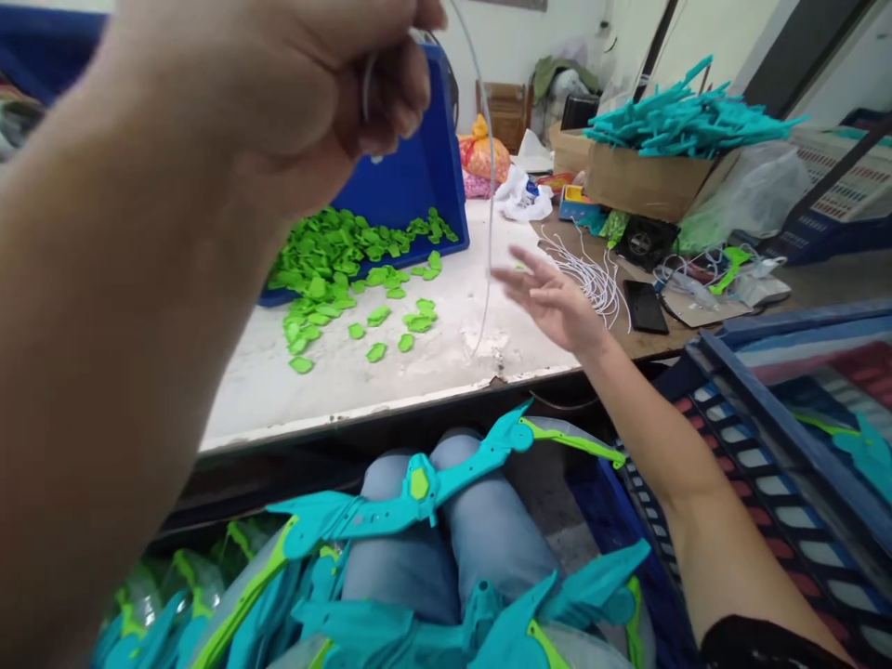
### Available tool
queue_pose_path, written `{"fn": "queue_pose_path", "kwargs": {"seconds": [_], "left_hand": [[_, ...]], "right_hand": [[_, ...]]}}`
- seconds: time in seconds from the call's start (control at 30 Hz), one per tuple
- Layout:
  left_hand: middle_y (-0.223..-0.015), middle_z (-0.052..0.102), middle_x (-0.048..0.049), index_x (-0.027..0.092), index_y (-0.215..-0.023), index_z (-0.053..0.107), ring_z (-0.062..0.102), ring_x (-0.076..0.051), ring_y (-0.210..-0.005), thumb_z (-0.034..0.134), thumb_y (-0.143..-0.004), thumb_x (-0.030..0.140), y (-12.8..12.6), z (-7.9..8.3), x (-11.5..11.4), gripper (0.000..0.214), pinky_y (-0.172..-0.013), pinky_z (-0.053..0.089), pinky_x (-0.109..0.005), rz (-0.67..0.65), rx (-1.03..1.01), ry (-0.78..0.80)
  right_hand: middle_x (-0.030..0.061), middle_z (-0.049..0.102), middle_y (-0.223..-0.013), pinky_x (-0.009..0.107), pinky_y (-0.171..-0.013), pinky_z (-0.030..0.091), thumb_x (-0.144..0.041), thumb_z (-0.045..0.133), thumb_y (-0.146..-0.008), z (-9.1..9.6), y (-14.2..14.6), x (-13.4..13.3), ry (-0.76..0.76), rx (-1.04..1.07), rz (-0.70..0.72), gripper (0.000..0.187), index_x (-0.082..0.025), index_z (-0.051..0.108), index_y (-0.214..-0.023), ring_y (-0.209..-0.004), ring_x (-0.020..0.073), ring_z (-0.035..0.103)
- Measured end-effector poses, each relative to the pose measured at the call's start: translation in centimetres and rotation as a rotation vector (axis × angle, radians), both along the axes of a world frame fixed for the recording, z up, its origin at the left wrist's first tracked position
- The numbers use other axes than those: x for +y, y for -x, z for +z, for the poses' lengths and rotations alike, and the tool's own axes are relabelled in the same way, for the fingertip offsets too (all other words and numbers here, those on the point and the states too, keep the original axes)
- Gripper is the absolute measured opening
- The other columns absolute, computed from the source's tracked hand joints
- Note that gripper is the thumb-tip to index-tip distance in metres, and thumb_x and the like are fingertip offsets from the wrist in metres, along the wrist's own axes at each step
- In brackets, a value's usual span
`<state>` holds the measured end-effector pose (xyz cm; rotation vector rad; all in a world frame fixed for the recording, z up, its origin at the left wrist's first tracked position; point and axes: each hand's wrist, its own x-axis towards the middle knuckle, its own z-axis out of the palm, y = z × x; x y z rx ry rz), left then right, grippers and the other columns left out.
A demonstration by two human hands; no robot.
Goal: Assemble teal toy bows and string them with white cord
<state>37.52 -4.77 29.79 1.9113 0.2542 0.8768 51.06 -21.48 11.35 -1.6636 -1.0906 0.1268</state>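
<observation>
My left hand is raised close to the camera, its fingers closed on a thin white cord. From there the cord loops up and hangs down over the table. Beside its lower part, my right hand is open with fingers spread, slightly blurred. Whether a fingertip touches the cord I cannot tell. Across my lap lies a teal toy bow with a green hexagonal piece at its middle and green-edged tips. More teal and green bow parts are heaped nearer to me.
Small green pieces spill from a tipped blue bin onto the white tabletop. A bundle of white cords lies beside a black phone. Teal sticks fill a cardboard box. A dark plastic crate stands at right.
</observation>
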Motion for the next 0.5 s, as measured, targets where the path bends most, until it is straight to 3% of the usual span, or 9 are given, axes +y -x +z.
{"fn": "queue_pose_path", "kwargs": {"seconds": [0.1,0.2,0.27,0.33,0.4,0.5], "left_hand": [[-0.064,0.053,0.0031,-0.006,-0.11,0.06,0.064,-0.033,-0.101,0.05,-0.088,0.012,0.4,-0.2,-0.6,0.03,-0.051,0.042,-0.012,-0.16,-0.124,-0.065],[-0.056,0.052,0.0038,-0.003,-0.099,0.063,0.071,-0.019,-0.082,0.06,-0.086,0.01,0.2,-0.7,-0.4,0.019,-0.044,0.042,-0.005,-0.211,-0.17,-0.024],[-0.054,0.052,0.0041,-0.003,-0.101,0.063,0.071,-0.023,-0.088,0.058,-0.09,0.014,0.1,-0.9,-1.5,0.021,-0.045,0.042,-0.005,-0.257,-0.126,-0.013],[-0.061,0.059,0.0008,-0.004,-0.108,0.061,0.064,-0.034,-0.103,0.056,-0.092,0.019,0.1,-0.9,-3.6,0.028,-0.047,0.042,-0.007,-0.289,-0.066,-0.006],[-0.084,0.068,-0.0085,-0.007,-0.116,0.056,0.054,-0.042,-0.11,0.051,-0.092,0.018,0.3,-0.6,-5.8,0.034,-0.05,0.039,-0.009,-0.306,-0.003,-0.009],[-0.113,0.062,-0.0224,-0.012,-0.126,0.043,0.05,-0.043,-0.104,0.04,-0.089,0.011,-0.2,-0.1,-7.1,0.043,-0.052,0.036,-0.015,-0.302,0.027,-0.01]], "right_hand": [[-0.0003,0.061,-0.072,0.042,-0.086,0.053,-0.042,0.058,-0.086,-0.8,6.0,-1.4,-0.175,0.453,0.258,0.036,-0.019,0.064,-0.113,-0.079,0.0168,0.065],[-0.0062,0.053,-0.066,0.03,-0.067,0.054,-0.041,0.07,-0.078,-2.6,8.5,-4.0,-0.324,0.758,0.283,0.039,-0.023,0.063,-0.111,-0.059,0.0091,0.055],[-0.0081,0.052,-0.064,0.022,-0.053,0.046,-0.042,0.074,-0.074,-3.3,8.8,-5.0,-0.351,0.804,0.244,0.052,-0.026,0.059,-0.12,-0.052,0.0063,0.046],[-0.0089,0.049,-0.059,0.02,-0.048,0.037,-0.042,0.078,-0.068,-3.5,8.7,-5.0,-0.238,0.777,0.275,0.059,-0.023,0.06,-0.12,-0.049,0.0054,0.041],[-0.0076,0.049,-0.056,0.02,-0.047,0.032,-0.042,0.081,-0.062,-3.5,8.5,-4.5,-0.082,0.718,0.267,0.049,-0.016,0.068,-0.101,-0.05,0.0053,0.04],[-0.0054,0.049,-0.053,0.021,-0.048,0.03,-0.043,0.077,-0.066,-3.9,8.5,-4.4,-0.003,0.63,0.09,0.033,-0.012,0.069,-0.075,-0.05,0.0054,0.04]]}}
